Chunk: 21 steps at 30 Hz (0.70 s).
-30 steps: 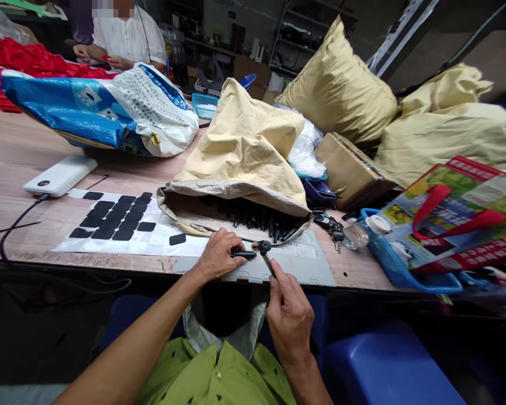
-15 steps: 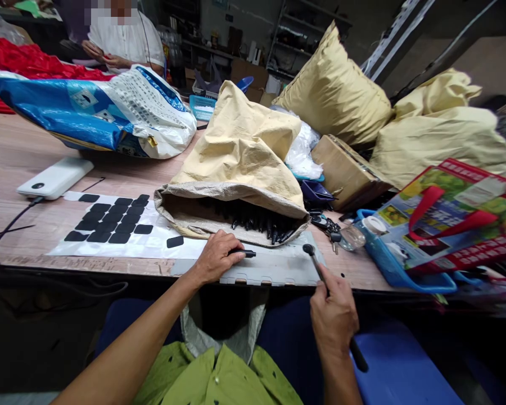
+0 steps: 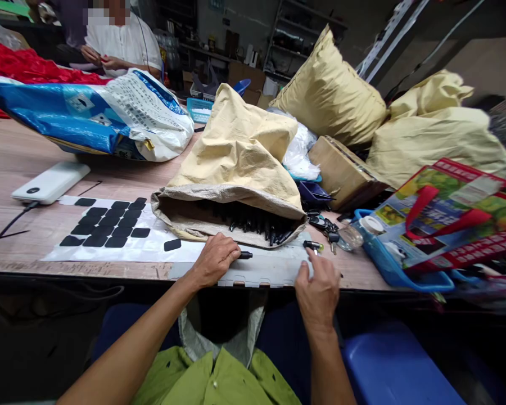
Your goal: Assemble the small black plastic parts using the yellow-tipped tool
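My left hand (image 3: 216, 259) is closed around a slim black pen-shaped piece (image 3: 245, 255), its tip pointing right over a grey board (image 3: 261, 270) at the table's front edge. Across from it, my right hand (image 3: 317, 287) grips a small hammer (image 3: 311, 245), index finger stretched along the handle. The hammer's dark head with a yellowish-green end shows beyond that finger; most of the handle is hidden by the hand. Just behind the board lies a cream sack (image 3: 244, 152), its mouth facing me, with many similar black pieces (image 3: 270, 228) inside.
Black rounded patches (image 3: 99, 236) lie on a white sheet at left, beside a white power bank (image 3: 50, 183). A blue-and-white bag (image 3: 109, 118) stands behind. At right are keys (image 3: 332, 233), a blue basket (image 3: 375, 256) and a printed bag (image 3: 442, 219). A person (image 3: 122, 48) sits opposite.
My right hand has moved left and slightly up, and the hammer's head has turned sideways. My left hand holds the black piece in nearly the same place. The camera view has shifted slightly.
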Each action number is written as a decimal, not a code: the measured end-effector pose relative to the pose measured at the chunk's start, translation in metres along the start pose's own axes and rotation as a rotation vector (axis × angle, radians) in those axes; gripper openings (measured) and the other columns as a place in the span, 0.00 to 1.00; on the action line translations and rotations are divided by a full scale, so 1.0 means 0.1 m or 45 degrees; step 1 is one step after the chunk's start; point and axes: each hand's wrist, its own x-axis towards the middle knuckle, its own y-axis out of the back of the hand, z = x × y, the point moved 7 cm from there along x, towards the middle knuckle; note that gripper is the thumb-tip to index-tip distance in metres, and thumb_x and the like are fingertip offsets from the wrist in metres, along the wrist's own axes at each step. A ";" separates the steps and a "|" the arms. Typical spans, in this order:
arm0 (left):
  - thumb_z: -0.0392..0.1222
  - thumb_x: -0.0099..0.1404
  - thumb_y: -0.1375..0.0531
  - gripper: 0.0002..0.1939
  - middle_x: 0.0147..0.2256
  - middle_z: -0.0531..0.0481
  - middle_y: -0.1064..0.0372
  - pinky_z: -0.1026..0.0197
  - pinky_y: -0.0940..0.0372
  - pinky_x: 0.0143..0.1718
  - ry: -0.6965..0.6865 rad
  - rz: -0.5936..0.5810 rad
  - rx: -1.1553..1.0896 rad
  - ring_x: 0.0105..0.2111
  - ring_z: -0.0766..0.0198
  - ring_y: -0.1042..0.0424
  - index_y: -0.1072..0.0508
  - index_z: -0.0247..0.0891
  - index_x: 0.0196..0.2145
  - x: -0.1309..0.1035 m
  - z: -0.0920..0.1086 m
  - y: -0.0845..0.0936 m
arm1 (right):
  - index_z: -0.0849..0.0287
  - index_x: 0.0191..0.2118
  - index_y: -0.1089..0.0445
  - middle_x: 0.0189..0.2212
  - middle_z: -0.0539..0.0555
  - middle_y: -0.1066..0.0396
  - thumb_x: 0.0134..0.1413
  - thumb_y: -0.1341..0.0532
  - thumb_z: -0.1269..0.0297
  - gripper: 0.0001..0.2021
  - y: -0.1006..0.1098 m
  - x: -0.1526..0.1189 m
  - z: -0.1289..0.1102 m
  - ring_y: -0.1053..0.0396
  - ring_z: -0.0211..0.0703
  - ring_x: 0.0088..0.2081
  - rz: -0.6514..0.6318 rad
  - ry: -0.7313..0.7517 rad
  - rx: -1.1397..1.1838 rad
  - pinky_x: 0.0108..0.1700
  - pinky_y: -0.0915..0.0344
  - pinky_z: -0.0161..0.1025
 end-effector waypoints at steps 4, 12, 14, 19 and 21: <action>0.47 0.76 0.50 0.17 0.37 0.50 0.27 0.52 0.46 0.45 -0.011 -0.004 0.017 0.40 0.57 0.37 0.25 0.42 0.35 0.00 0.00 -0.01 | 0.59 0.48 0.26 0.41 0.57 0.24 0.70 0.50 0.59 0.17 -0.26 -0.08 -0.44 0.30 0.47 0.44 -0.313 0.049 0.554 0.48 0.36 0.42; 0.47 0.76 0.52 0.18 0.34 0.49 0.29 0.51 0.45 0.44 -0.041 0.015 0.042 0.39 0.56 0.37 0.27 0.41 0.34 -0.01 0.07 0.02 | 0.57 0.35 0.31 0.32 0.53 0.26 0.71 0.49 0.52 0.18 -0.53 -0.18 -1.04 0.31 0.42 0.37 -0.527 0.228 0.330 0.41 0.42 0.36; 0.46 0.76 0.52 0.18 0.34 0.49 0.29 0.51 0.45 0.44 -0.043 0.042 0.039 0.39 0.56 0.37 0.28 0.41 0.33 -0.02 0.07 0.03 | 0.56 0.33 0.31 0.29 0.53 0.27 0.70 0.49 0.54 0.18 -0.58 -0.16 -1.09 0.31 0.41 0.34 -0.512 0.232 0.294 0.38 0.44 0.35; 0.46 0.76 0.52 0.17 0.34 0.48 0.31 0.51 0.43 0.43 -0.021 0.107 0.004 0.40 0.55 0.37 0.29 0.41 0.34 -0.02 0.03 0.04 | 0.55 0.25 0.35 0.20 0.48 0.33 0.66 0.46 0.51 0.20 -0.72 -0.13 -1.08 0.40 0.37 0.24 -0.460 0.036 0.354 0.31 0.51 0.36; 0.46 0.76 0.53 0.17 0.35 0.48 0.32 0.51 0.43 0.43 -0.019 0.124 -0.002 0.40 0.55 0.37 0.29 0.40 0.36 -0.02 0.02 0.04 | 0.55 0.21 0.39 0.17 0.46 0.38 0.64 0.46 0.50 0.22 -0.78 -0.12 -1.07 0.44 0.36 0.22 -0.460 -0.046 0.456 0.29 0.52 0.36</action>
